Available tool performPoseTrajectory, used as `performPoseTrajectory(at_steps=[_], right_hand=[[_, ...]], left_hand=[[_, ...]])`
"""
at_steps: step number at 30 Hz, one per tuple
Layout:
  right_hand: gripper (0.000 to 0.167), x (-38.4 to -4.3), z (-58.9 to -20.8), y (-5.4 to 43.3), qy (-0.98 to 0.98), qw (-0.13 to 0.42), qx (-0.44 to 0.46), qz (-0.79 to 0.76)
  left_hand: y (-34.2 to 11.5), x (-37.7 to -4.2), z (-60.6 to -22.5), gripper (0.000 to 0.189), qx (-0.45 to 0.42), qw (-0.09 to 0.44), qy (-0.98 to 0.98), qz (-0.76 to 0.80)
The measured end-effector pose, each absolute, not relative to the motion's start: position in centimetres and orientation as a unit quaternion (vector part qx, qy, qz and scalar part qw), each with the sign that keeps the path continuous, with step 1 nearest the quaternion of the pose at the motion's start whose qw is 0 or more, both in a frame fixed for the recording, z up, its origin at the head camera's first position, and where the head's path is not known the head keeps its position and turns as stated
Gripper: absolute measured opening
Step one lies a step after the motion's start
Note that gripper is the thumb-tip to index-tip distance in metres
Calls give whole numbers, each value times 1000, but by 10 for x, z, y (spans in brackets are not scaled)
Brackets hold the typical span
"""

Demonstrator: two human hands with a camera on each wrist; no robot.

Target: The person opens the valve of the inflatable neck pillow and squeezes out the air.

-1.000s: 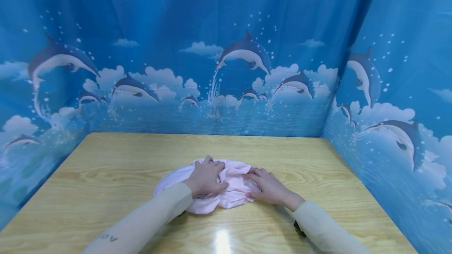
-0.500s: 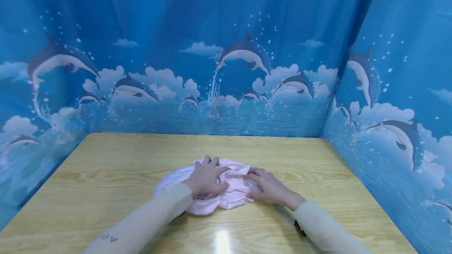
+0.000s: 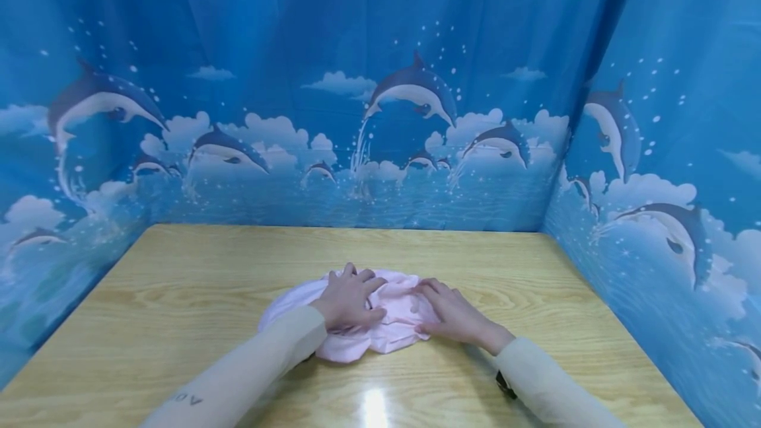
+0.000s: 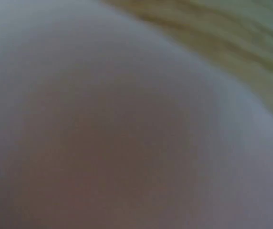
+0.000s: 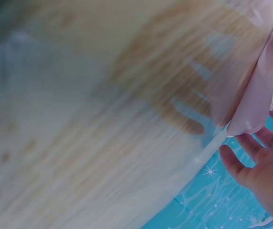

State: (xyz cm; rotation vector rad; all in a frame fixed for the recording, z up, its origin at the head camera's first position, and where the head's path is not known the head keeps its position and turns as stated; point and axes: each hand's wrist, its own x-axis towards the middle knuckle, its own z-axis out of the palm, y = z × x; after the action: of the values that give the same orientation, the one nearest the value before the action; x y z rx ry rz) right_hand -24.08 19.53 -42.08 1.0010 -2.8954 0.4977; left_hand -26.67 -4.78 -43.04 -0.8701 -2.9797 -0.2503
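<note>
A crumpled pale pink cloth (image 3: 395, 335) lies in the middle of the table in the head view. My left hand (image 3: 347, 302) rests on top of it with the fingers spread. Part of a dark patch shows on the cloth beneath that palm. At the cloth's right end is my right hand (image 3: 458, 314), its fingers relaxed and touching the fabric. The right wrist view shows the right hand (image 5: 265, 167) with loosely bent fingers at the cloth's edge (image 5: 253, 105). Blurred cloth (image 4: 232, 124) fills most of the left wrist view.
The wood-grain table (image 3: 208, 269) reaches back to a blue curtain (image 3: 285, 117) printed with dolphins. Another dolphin curtain (image 3: 660, 216) runs along the right side. A bright light reflection (image 3: 374, 408) lies on the tabletop near the front.
The right hand's fingertips have shifted slightly up along the cloth's edge, and the folds near them look smoother. The left fingers have moved slightly while the hand stays on the cloth.
</note>
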Motion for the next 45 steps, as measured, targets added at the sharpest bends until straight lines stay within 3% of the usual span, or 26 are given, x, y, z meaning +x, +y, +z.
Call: performPoseTrajectory(at_steps=[12,24,45], right_hand=[[70,-241,-419,194,-936,15,310,165],[62,-245,-420,188,-941,-22,310,135],[51,-246,-426,187,-930,6,344,132]], left_hand=[[-46,-264,-427,57,-289,-8,-957,-35],[-48,-265,-429,54,-296,3,-954,-37],[-53,-265,-431,47,-334,5,-940,-76]])
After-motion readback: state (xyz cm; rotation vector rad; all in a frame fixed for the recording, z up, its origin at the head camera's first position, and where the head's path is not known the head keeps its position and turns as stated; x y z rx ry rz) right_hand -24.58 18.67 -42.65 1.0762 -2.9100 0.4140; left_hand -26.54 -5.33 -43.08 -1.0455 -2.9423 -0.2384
